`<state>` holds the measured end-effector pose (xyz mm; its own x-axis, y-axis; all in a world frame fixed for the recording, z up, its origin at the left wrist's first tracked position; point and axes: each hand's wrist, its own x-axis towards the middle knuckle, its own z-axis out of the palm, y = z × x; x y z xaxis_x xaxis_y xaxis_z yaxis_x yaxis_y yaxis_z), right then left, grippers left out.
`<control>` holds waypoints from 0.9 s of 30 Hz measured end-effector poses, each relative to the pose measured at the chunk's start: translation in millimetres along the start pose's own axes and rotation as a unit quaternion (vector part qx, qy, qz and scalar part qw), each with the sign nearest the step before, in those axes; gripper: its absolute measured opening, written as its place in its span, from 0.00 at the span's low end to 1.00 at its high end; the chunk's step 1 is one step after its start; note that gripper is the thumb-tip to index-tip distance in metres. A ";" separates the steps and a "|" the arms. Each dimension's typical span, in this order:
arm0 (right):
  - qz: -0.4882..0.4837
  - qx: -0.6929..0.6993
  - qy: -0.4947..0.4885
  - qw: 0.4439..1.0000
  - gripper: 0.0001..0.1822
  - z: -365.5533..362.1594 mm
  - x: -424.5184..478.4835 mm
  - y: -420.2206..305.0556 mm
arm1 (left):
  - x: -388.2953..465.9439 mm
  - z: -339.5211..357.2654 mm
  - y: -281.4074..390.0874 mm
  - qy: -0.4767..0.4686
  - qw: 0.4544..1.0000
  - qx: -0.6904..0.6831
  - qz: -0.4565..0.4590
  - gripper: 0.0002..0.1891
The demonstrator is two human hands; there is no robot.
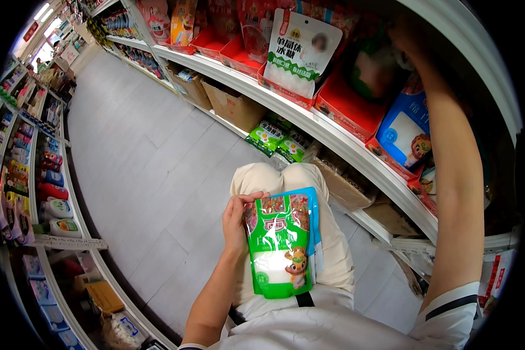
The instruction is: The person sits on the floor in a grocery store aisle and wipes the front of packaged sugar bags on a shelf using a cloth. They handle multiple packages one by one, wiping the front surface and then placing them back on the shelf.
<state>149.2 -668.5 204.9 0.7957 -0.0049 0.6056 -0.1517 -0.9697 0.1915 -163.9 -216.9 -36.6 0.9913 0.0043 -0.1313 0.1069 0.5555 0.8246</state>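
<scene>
On my lap, my left hand [237, 221] grips the edge of a green plastic pouch [280, 245] with a clear window onto white granules and a cartoon figure. A blue pouch [313, 223] lies behind it, mostly covered. My right arm stretches up into the shelf, where my right hand [401, 38] is in shadow at the back. Just below that hand, a green and clear pouch [372, 70] looks blurred above a red display box [348, 109]. Whether my right fingers hold it is unclear. Beside my forearm stands a blue pouch with a window [404, 131].
A white standing pouch [302, 52] and several red boxes line the white shelf edge [240, 74]. Below are cardboard cartons [232, 105] and green sachets [267, 135] by my knees. Across the grey floor [157, 175] stands another shelf with bottles [59, 208].
</scene>
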 end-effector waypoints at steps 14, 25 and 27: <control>-0.367 0.512 -0.246 0.736 0.19 -182.4 -337.3 -213.9 | 1.0 1.7 0.2 -0.009 0.999 -0.044 -0.012 0.20; -0.307 0.597 -0.201 0.714 0.13 -152.7 -411.8 -261.1 | 1.7 -0.2 -1.0 -0.005 0.998 -0.051 -0.034 0.23; -0.282 0.588 -0.187 0.734 0.16 -131.9 -396.2 -259.8 | 2.8 -0.6 -0.1 -0.016 0.999 -0.035 -0.024 0.25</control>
<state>-204.0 -382.5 17.1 0.6759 0.6257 0.3895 0.7006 -0.3814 -0.6031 -161.2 -216.4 -37.4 0.9871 -0.0509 -0.1515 0.1508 0.6114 0.7769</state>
